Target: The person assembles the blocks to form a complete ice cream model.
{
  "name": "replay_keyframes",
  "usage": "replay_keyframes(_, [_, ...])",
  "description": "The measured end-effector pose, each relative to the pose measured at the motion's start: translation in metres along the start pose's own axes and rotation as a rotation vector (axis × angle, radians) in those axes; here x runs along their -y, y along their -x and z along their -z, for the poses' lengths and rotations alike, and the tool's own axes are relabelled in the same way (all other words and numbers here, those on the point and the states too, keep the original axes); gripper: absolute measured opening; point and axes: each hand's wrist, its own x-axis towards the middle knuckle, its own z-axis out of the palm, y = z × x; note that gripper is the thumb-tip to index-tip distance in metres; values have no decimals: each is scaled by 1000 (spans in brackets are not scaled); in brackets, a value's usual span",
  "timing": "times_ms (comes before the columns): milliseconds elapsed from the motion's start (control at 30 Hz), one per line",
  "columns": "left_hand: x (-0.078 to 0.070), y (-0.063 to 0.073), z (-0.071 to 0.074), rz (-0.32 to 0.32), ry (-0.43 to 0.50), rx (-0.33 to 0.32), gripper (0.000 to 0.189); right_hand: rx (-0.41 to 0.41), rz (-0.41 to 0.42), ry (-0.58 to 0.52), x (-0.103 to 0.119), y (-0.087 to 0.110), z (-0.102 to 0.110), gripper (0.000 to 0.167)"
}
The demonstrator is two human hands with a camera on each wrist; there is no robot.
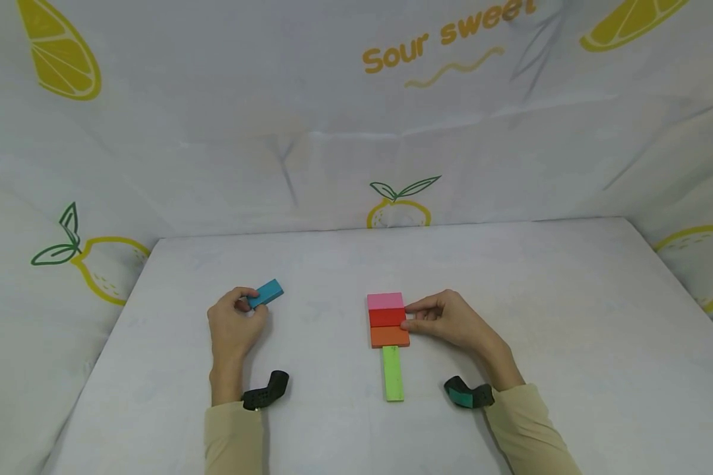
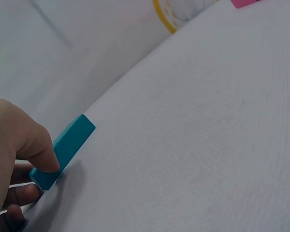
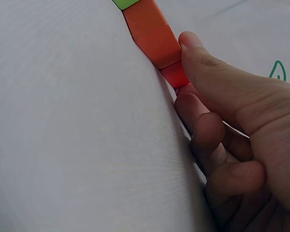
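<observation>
A blue block [image 1: 269, 291] is pinched between the thumb and fingers of my left hand [image 1: 233, 323], tilted just over the left of the table. In the left wrist view the thumb lies across the side of this teal-looking block [image 2: 70, 147]. My right hand [image 1: 454, 320] has thumb and index finger at the right end of a red block [image 1: 387, 318]. That block lies between a pink block [image 1: 385, 301] behind and an orange block [image 1: 390, 336] in front. A light green block [image 1: 393, 374] runs lengthwise toward me from the orange one.
The white-covered table [image 1: 327, 429] meets a white cloth backdrop [image 1: 226, 178] printed with lemons along its back and sides. Black wrist devices sit at the left wrist [image 1: 266, 391] and the right wrist [image 1: 468, 394], close over the table.
</observation>
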Motion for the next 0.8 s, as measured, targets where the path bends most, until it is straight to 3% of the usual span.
replay_keyframes(800, [-5, 1, -7, -108, 55, 54, 18, 7, 4, 1, -2, -1, 1, 34])
